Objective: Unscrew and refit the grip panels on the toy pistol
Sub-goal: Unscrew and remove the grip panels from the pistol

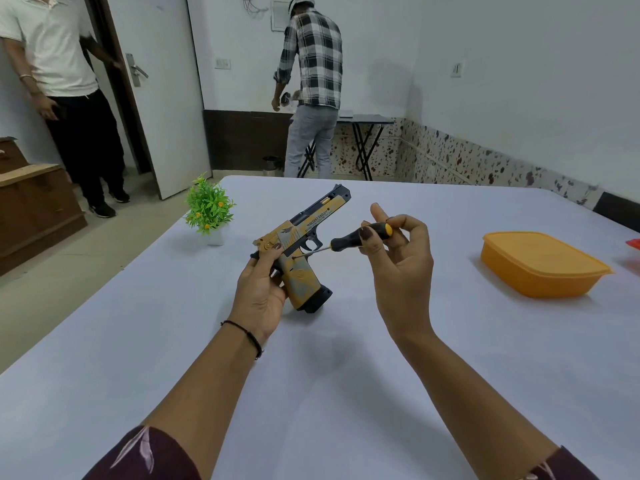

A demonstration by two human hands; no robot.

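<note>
"Toy pistol (300,233) — where is it, and which way does it point?"

"Held up over the middle of the white table (311,393). Its long axis runs from near left to far right, with the muzzle aimed away from the person and slightly upward. The handle (309,289) slants down toward the table; whether its black base (317,301) touches the tabletop, I cannot tell."

"And each grip?"

"The left grip (261,289) is wrapped round the back of the handle, thumb on the rear of the slide (318,216). The right grip (398,268) pinches a black-and-yellow screwdriver (349,239) between thumb and fingers, forefinger sticking up straight. The screwdriver's tip sits on the handle's side panel (304,276), near its top."

"Any containers?"

"One — an orange plastic box (540,265) well off to the right on the table, lid on, so its contents are hidden. A small green plant (207,209) in a white pot (214,238) stands at the far left edge."
</note>
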